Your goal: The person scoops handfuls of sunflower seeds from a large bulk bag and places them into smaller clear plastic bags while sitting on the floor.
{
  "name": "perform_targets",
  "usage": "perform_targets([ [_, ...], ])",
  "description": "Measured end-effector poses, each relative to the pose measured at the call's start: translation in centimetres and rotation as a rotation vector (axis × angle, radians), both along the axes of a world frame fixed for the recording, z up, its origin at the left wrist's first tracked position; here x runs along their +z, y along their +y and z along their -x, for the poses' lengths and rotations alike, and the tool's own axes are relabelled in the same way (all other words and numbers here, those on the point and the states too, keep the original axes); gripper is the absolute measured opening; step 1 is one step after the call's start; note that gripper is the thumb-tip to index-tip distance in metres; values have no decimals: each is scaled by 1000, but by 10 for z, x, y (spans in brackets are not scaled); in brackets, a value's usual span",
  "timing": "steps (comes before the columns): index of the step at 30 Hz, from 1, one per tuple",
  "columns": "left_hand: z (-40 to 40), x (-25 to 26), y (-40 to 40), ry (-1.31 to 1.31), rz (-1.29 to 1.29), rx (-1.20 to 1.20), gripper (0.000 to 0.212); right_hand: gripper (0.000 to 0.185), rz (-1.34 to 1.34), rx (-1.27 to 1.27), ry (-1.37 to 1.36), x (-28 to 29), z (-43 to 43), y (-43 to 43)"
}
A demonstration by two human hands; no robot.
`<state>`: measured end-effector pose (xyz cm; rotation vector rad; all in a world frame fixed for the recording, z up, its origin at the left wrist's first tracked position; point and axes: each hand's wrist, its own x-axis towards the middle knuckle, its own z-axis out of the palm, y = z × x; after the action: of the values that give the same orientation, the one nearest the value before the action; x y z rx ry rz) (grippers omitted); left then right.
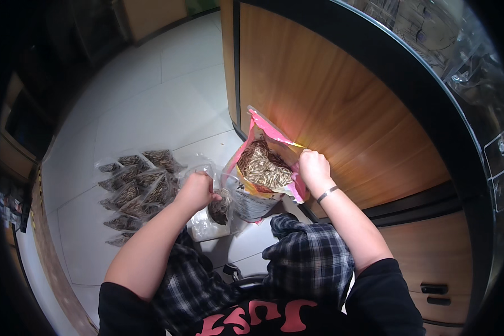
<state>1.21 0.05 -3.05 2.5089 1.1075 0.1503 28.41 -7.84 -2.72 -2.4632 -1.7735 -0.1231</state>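
Note:
A large printed bag (256, 206) with a pink inner rim stands open on the floor, filled with sunflower seeds in their shells (269, 168). My right hand (315, 168) grips the right edge of its mouth. To its left, my left hand (198, 191) pinches the top of a clear plastic bag (220, 210) that holds some dark seeds. That small bag hangs or rests beside the large one; which, I cannot tell. Beneath it lies a stack of clear plastic bags (203, 229). Several filled clear bags (128, 191) lie in rows further left.
A curved wooden cabinet (319, 96) with black trim rises at the right, close to the large bag. Its glass top (428, 54) bears plastic packaging. Pale floor tiles (151, 109) stretch away at the left. My knees in plaid cloth (311, 248) flank the near side.

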Motion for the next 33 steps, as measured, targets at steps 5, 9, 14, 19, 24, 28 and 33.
perform_targets([
  [5,-2,-10,4,175,28,37,36,10,-104,73,-85,-3,-1,16],
  [9,-7,-9,5,247,69,39,36,14,39,113,-119,12,7,41],
  [14,-14,-11,0,139,62,-13,35,14,75,168,-146,10,12,56],
  [19,-14,-27,-4,-23,43,-37,33,11,-133,247,-213,5,3,53],
  [24,-12,-23,-6,-26,116,-33,34,10,-298,237,-263,26,4,60],
  [28,-11,-27,-4,59,202,16,35,9,-358,234,-265,38,4,64],
  [33,-10,-27,-8,-21,127,-15,35,8,-317,203,-275,39,6,67],
])
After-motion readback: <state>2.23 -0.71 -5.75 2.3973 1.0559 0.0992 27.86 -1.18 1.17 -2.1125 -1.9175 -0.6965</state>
